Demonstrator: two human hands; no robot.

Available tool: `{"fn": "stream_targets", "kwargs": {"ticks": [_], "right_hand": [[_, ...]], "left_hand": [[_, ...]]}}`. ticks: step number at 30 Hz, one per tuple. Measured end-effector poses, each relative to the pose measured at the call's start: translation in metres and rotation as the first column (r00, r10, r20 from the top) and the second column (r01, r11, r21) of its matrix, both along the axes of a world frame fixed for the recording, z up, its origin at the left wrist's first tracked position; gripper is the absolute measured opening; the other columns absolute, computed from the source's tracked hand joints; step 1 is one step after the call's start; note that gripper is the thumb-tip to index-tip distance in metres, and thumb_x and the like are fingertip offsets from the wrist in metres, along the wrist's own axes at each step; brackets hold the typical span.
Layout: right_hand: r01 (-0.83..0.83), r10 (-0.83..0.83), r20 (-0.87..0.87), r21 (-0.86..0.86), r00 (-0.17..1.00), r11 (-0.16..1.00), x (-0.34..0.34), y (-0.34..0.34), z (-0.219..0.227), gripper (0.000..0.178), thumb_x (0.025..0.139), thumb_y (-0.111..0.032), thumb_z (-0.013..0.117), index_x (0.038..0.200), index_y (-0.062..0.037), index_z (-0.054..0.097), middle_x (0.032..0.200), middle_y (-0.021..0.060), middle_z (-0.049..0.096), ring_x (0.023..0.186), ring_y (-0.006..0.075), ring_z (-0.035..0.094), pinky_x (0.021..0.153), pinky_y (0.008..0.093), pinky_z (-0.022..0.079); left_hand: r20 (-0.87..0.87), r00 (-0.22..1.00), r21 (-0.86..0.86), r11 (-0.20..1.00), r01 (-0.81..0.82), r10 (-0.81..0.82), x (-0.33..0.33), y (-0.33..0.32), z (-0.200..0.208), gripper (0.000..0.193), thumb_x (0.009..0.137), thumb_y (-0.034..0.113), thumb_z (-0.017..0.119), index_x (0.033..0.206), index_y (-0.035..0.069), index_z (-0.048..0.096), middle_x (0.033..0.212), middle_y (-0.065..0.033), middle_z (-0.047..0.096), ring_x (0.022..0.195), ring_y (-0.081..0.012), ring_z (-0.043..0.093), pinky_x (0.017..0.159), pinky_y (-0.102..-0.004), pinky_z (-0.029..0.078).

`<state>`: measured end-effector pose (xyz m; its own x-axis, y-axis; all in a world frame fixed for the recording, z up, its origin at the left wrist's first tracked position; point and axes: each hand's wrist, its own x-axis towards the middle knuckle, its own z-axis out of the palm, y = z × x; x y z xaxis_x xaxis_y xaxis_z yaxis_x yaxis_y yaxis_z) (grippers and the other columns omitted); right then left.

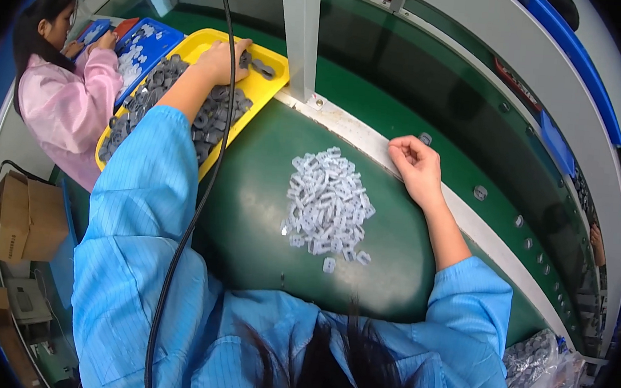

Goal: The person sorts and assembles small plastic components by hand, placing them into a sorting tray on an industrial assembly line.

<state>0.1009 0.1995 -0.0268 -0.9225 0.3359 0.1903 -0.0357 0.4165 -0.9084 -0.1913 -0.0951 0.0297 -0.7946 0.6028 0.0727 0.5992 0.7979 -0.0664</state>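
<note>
My left hand [221, 61] reaches into the far end of a yellow tray [278, 64] of dark grey plastic parts [218, 110]. Its finger and thumb close around a grey part [245, 59]. Above the white rail beside the conveyor belt, my right hand [418, 170] has its fingers curled in; whatever they hold, if anything, is hidden. One small grey part [425, 138] lies on the belt just beyond those fingers. Between my arms, a pile of small pale, translucent plastic pieces [328, 203] sits on the green tabletop [252, 189].
A black cable [220, 143] hangs across the tray's near side. A white post [298, 40] stands right of the tray. Several parts ride the green belt [467, 155]. At left, a co-worker in pink [65, 109] works by a blue tray [164, 34]. A plastic bag [540, 376] lies lower right.
</note>
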Motion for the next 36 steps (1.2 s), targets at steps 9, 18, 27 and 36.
{"fn": "stream_targets", "kwargs": {"ticks": [9,18,27,36], "right_hand": [[-0.009,0.010,-0.034,0.023,0.999,1.000,0.002,0.001,-0.001,0.013,0.082,-0.013,0.064,0.086,-0.0012,0.065,0.073,-0.0012,0.061,0.066,0.0047,0.052,0.063,0.0202,0.044],[-0.134,0.113,0.120,0.184,0.986,0.974,-0.008,-0.004,0.012,0.013,0.082,-0.011,0.062,0.092,-0.0021,0.065,0.079,0.0007,0.062,0.068,0.0067,0.055,0.066,0.0215,0.046],[-0.380,0.441,0.014,0.534,0.897,0.756,-0.029,-0.038,0.019,0.016,0.076,-0.012,0.065,0.091,-0.0061,0.066,0.086,0.0068,0.061,0.087,0.0241,0.055,0.077,0.0354,0.046],[-0.209,0.188,0.172,0.111,0.967,0.972,-0.024,-0.011,0.028,0.016,0.079,-0.016,0.066,0.085,-0.0014,0.067,0.078,0.0098,0.065,0.072,0.0157,0.061,0.066,0.0284,0.048]], "left_hand": [[-0.393,0.899,-0.071,0.981,0.178,-0.192,0.074,0.005,0.013,0.040,0.075,0.022,0.066,0.108,0.010,0.049,0.098,-0.0115,0.062,0.094,-0.0343,0.058,0.074,-0.0446,0.047],[0.054,0.958,0.679,0.714,0.172,-0.282,0.157,0.049,0.012,0.032,0.076,0.000,0.052,0.107,0.006,0.051,0.081,-0.0174,0.060,0.072,-0.0281,0.063,0.067,-0.0347,0.049],[0.306,0.931,0.568,0.823,-0.009,-0.201,0.179,0.085,-0.025,0.021,0.078,0.012,0.059,0.095,0.000,0.057,0.093,-0.0192,0.060,0.089,-0.0376,0.059,0.079,-0.0428,0.047],[0.287,0.918,0.762,0.646,-0.047,-0.272,0.182,0.086,-0.041,0.016,0.085,0.006,0.056,0.100,0.000,0.056,0.093,-0.0145,0.065,0.074,-0.0224,0.063,0.069,-0.0302,0.048]]}}
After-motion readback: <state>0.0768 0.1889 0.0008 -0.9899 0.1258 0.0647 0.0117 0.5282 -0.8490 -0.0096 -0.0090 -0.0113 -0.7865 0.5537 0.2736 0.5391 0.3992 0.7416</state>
